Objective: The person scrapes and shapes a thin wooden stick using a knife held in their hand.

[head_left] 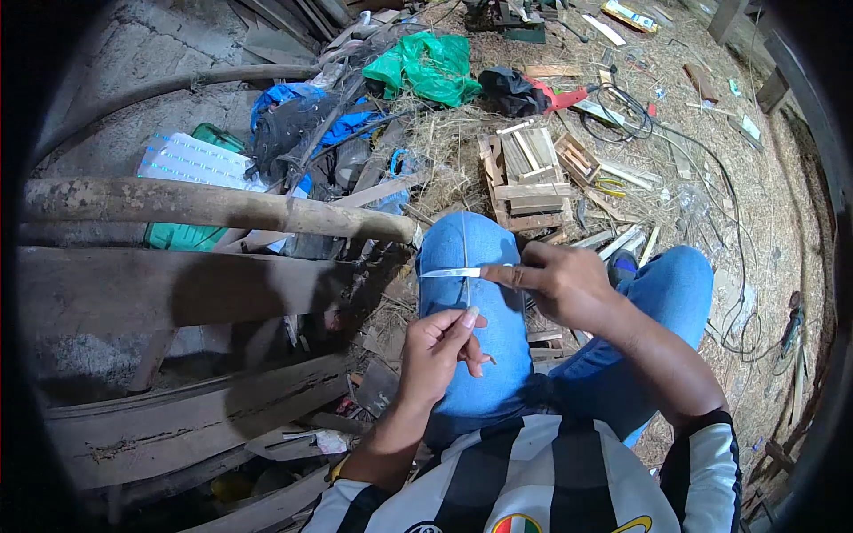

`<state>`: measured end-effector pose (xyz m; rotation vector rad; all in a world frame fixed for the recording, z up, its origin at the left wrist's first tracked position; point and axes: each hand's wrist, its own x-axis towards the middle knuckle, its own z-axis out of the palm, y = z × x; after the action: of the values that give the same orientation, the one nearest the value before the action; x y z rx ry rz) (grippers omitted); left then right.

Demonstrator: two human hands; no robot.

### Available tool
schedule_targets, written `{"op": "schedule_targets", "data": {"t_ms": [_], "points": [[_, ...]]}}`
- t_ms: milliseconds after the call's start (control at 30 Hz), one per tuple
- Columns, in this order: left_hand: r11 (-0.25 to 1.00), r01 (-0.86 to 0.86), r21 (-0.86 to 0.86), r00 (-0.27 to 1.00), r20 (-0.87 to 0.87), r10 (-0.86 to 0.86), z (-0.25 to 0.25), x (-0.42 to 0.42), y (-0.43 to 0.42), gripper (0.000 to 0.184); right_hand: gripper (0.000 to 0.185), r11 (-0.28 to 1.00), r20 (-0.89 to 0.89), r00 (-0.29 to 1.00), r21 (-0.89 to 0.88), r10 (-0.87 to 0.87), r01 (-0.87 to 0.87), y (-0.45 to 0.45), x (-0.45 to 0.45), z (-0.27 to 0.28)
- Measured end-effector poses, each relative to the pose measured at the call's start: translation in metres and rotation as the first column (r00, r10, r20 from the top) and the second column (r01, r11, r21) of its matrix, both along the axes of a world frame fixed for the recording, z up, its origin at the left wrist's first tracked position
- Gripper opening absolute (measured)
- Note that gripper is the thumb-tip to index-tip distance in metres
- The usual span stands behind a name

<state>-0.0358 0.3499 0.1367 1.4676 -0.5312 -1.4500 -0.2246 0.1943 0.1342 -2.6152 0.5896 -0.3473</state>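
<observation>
My right hand (569, 280) is closed around a knife (447, 273), its handle mostly hidden by the fingers. The pale blade points left and crosses a thin strip (466, 244) that looks like split wood or bamboo. Below the blade, my left hand (441, 348) pinches the strip between thumb and forefinger. Under both hands is my raised knee in blue jeans (444, 235), and the strip runs up over it. Whether the blade cuts into the strip or only touches it, I cannot tell.
Beyond the knee stands a wooden crate (533, 169) of short slats, with a smaller wooden box (577, 160) beside it. A red power tool (560, 95) and black cable lie farther off. Wooden rails (213, 206) line my left. A green bag (426, 67) lies at the back.
</observation>
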Motion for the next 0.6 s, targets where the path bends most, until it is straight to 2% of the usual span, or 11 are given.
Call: {"op": "schedule_targets", "data": {"t_ms": [67,133,200,267,333,400,433,467,533,600], "points": [[1.0,-0.004,-0.015,1.0,0.023,0.004,-0.001,-0.001,0.0,0.034,0.067,0.999,-0.049,0.998,0.003,-0.032,0.033,-0.001,0.0,0.001],[0.999,0.034,-0.035,0.994,0.108,-0.03,-0.004,-0.001,0.001,0.033,0.065,0.995,0.05,0.994,-0.035,0.096,-0.094,0.008,0.002,-0.003],[1.0,0.03,-0.01,0.993,0.115,-0.029,-0.002,-0.001,-0.001,0.031,0.065,0.996,0.034,0.997,-0.059,0.068,-0.066,0.005,0.003,-0.003],[1.0,0.023,0.015,0.992,0.123,-0.024,-0.002,-0.001,0.001,0.029,0.064,0.997,-0.007,0.999,-0.059,-0.04,0.039,-0.002,0.003,-0.004],[0.999,0.036,0.014,0.991,0.129,-0.038,-0.004,0.0,0.0,0.029,0.063,0.994,-0.018,1.0,-0.105,-0.024,0.022,0.001,0.003,-0.002],[0.999,0.046,0.014,0.992,0.119,-0.047,-0.005,0.001,-0.001,0.028,0.067,0.985,0.088,0.992,-0.16,0.086,-0.071,0.005,0.003,-0.011],[0.998,0.052,0.02,0.993,0.108,-0.054,-0.005,0.001,0.001,0.028,0.067,0.991,0.026,0.999,-0.133,-0.019,0.023,-0.002,0.002,-0.011],[0.998,0.05,0.024,0.993,0.107,-0.053,-0.006,0.001,0.002,0.028,0.066,0.991,0.086,0.995,-0.115,-0.055,0.065,-0.011,0.002,-0.011],[0.999,0.035,0.001,0.998,0.059,-0.035,-0.005,0.003,-0.001,0.027,0.065,0.991,0.025,0.999,-0.127,-0.029,0.032,-0.009,0.004,-0.009],[0.999,0.034,0.013,0.997,0.069,-0.035,-0.005,0.002,-0.001,0.027,0.057,0.993,0.119,0.991,-0.108,0.064,-0.052,-0.001,0.006,-0.014]]}}
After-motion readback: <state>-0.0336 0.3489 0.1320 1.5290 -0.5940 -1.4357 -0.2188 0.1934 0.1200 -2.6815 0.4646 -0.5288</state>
